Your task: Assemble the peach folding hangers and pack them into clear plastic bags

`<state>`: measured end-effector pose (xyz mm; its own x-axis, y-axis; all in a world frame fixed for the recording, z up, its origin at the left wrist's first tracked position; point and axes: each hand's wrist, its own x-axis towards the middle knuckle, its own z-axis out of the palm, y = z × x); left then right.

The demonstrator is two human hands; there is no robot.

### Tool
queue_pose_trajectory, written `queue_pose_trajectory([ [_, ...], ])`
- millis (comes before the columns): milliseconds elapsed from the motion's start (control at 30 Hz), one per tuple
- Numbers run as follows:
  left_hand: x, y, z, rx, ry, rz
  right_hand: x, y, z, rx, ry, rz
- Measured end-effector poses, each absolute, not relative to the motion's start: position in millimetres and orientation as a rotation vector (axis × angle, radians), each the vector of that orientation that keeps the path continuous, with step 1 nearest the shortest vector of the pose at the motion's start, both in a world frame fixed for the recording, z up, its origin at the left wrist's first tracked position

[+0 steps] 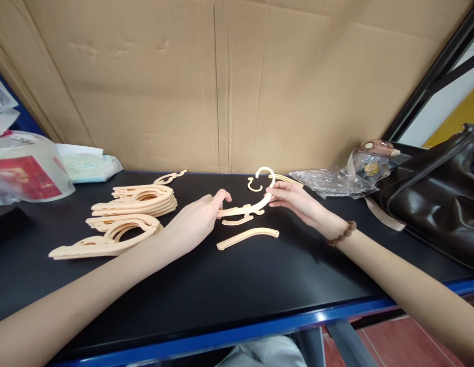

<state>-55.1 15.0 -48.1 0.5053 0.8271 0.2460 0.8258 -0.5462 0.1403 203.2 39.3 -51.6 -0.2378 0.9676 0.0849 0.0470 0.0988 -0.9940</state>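
Beige hanger (256,207) is pinched by left hand (199,219) and right hand (298,202); hanger stacks (166,205) lie left on bench (229,295).

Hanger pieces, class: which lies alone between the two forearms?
The slim curved piece, on the near side of the hook in the right hand; nothing overlaps it, while the others are stacked, held or farther back.

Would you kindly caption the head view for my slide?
Left hand and right hand hold a hooked hanger piece above a black table.
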Motion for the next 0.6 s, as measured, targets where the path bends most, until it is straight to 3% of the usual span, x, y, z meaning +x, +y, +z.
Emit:
queue_pose_trajectory([
  [600, -57.0, 15.9, -42.1, 2.874, 1.616, 0.256, 198.8, 37.5, -53.9, -0.997, -1.443, 1.406],
])
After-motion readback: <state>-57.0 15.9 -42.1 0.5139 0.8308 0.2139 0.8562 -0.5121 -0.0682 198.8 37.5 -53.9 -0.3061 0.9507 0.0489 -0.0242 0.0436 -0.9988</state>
